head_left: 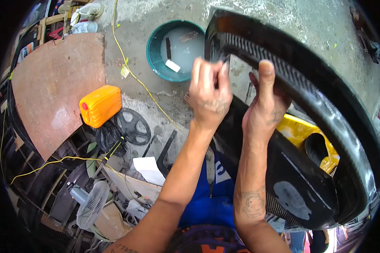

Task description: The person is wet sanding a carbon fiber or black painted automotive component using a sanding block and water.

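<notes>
A large black curved panel (302,80) with a woven carbon-fibre look, like a car body part, stands across the right side. My right hand (264,101) is wrapped around the inner edge of its upper rim, thumb up on the near side. At the panel's left corner, my left hand (211,90) is closed in a pinch against the inner edge. Something small and dark shows at its fingertips, mostly hidden, and I cannot make out what it is. The panel's lower part (312,181) carries a grey patch (292,200) on its dark surface.
Beyond my left hand stands a green tub (152,55) of cloudy water with a white block (172,65) in it. An orange jerrycan (100,106), a black wheel cover (132,126), a fan (92,204) and a yellow cord (141,84) lie leftward. A yellow container (297,128) shows behind the panel.
</notes>
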Demonstrator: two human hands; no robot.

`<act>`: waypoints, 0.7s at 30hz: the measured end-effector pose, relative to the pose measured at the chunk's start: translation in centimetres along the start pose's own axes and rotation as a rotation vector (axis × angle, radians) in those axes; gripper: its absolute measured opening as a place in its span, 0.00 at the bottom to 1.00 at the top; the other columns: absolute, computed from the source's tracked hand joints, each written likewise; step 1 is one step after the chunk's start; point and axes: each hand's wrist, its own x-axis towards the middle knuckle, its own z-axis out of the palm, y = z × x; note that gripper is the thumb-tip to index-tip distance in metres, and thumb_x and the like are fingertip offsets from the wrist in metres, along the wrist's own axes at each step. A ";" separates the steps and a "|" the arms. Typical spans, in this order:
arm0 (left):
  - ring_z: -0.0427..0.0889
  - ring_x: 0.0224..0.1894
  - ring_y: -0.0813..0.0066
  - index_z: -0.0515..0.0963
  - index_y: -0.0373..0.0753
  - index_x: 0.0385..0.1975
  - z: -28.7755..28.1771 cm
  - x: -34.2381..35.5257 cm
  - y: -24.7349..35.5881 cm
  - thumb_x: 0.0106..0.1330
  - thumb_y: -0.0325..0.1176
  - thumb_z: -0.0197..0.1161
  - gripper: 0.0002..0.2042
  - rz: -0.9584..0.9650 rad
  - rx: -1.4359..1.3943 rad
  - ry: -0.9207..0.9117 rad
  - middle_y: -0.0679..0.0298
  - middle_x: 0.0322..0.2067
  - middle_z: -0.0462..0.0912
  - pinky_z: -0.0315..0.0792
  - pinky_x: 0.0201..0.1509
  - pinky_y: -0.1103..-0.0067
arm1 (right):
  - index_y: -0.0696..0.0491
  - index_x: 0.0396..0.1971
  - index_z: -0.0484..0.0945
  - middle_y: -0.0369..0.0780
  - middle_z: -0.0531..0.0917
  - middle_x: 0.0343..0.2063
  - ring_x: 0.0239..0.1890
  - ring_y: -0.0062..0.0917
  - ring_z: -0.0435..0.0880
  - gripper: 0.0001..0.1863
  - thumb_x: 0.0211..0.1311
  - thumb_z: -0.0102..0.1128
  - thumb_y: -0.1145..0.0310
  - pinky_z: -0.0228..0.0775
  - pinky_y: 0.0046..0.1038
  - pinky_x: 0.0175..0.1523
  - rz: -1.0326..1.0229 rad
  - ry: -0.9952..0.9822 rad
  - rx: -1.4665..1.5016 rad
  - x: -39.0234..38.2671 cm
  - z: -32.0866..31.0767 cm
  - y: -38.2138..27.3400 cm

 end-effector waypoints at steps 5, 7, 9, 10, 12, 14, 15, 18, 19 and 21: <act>0.69 0.21 0.73 0.74 0.32 0.29 -0.5 0.1 0.9 0.65 0.21 0.67 0.07 -0.164 -0.064 -0.064 0.60 0.26 0.71 0.66 0.25 0.77 | 0.60 0.42 0.83 0.34 0.84 0.38 0.40 0.19 0.79 0.19 0.60 0.78 0.62 0.70 0.24 0.51 0.083 0.042 0.071 -0.3 -0.1 -0.2; 0.69 0.21 0.74 0.75 0.33 0.29 -0.2 0.6 0.8 0.65 0.22 0.68 0.07 -0.101 -0.041 -0.006 0.60 0.25 0.71 0.66 0.25 0.77 | 0.61 0.42 0.83 0.35 0.84 0.39 0.41 0.19 0.79 0.19 0.59 0.79 0.64 0.71 0.24 0.53 0.020 0.031 0.055 -0.1 0.1 0.2; 0.68 0.20 0.74 0.75 0.33 0.29 -1.1 -1.9 0.9 0.65 0.21 0.68 0.07 -0.132 -0.026 -0.051 0.61 0.25 0.70 0.65 0.24 0.77 | 0.60 0.44 0.82 0.36 0.84 0.40 0.42 0.20 0.80 0.20 0.59 0.79 0.64 0.71 0.25 0.54 0.028 0.061 0.142 -0.3 0.4 -0.2; 0.68 0.20 0.74 0.75 0.33 0.28 -0.9 -3.0 1.1 0.65 0.21 0.68 0.07 -0.193 -0.072 -0.071 0.61 0.25 0.70 0.65 0.23 0.77 | 0.60 0.44 0.82 0.36 0.84 0.41 0.43 0.20 0.80 0.20 0.59 0.79 0.64 0.71 0.25 0.55 0.024 0.071 0.126 -0.1 0.1 -0.1; 0.69 0.21 0.74 0.75 0.32 0.29 -0.8 -1.1 0.4 0.65 0.21 0.68 0.07 -0.101 -0.010 -0.080 0.60 0.25 0.69 0.65 0.24 0.77 | 0.60 0.45 0.82 0.37 0.84 0.42 0.44 0.20 0.80 0.20 0.60 0.78 0.65 0.71 0.25 0.56 0.030 0.039 0.121 0.1 0.1 0.3; 0.69 0.21 0.74 0.75 0.32 0.29 0.4 1.2 0.1 0.65 0.20 0.67 0.07 -0.045 -0.038 -0.018 0.60 0.25 0.69 0.66 0.25 0.76 | 0.60 0.45 0.82 0.37 0.84 0.42 0.46 0.20 0.80 0.19 0.60 0.78 0.66 0.71 0.25 0.56 0.017 0.013 0.109 0.0 0.1 0.3; 0.70 0.22 0.73 0.75 0.32 0.29 -0.2 0.7 0.3 0.65 0.20 0.67 0.06 -0.058 -0.022 -0.020 0.60 0.25 0.70 0.66 0.26 0.76 | 0.60 0.45 0.82 0.37 0.84 0.42 0.45 0.20 0.80 0.20 0.60 0.78 0.65 0.70 0.24 0.55 0.014 0.036 0.104 -0.1 0.4 0.2; 0.75 0.27 0.59 0.75 0.30 0.33 -1.9 -1.6 1.7 0.65 0.17 0.64 0.04 -0.237 -0.065 -0.135 0.55 0.29 0.71 0.70 0.30 0.67 | 0.59 0.43 0.82 0.36 0.83 0.41 0.44 0.20 0.79 0.20 0.60 0.79 0.63 0.70 0.24 0.54 0.045 0.044 0.103 -0.3 0.2 0.0; 0.75 0.27 0.58 0.75 0.30 0.32 -1.2 -0.8 0.7 0.64 0.18 0.65 0.04 -0.105 -0.028 -0.137 0.54 0.30 0.72 0.71 0.30 0.67 | 0.59 0.44 0.82 0.36 0.84 0.41 0.44 0.20 0.79 0.19 0.60 0.79 0.64 0.70 0.24 0.54 0.015 0.044 0.105 0.2 0.2 0.2; 0.67 0.22 0.75 0.76 0.33 0.30 -0.3 0.9 0.4 0.65 0.20 0.68 0.06 -0.063 -0.054 -0.036 0.61 0.26 0.70 0.64 0.25 0.76 | 0.59 0.44 0.82 0.36 0.84 0.43 0.45 0.20 0.79 0.19 0.59 0.79 0.65 0.70 0.24 0.55 0.088 0.015 0.103 0.0 -0.1 -0.3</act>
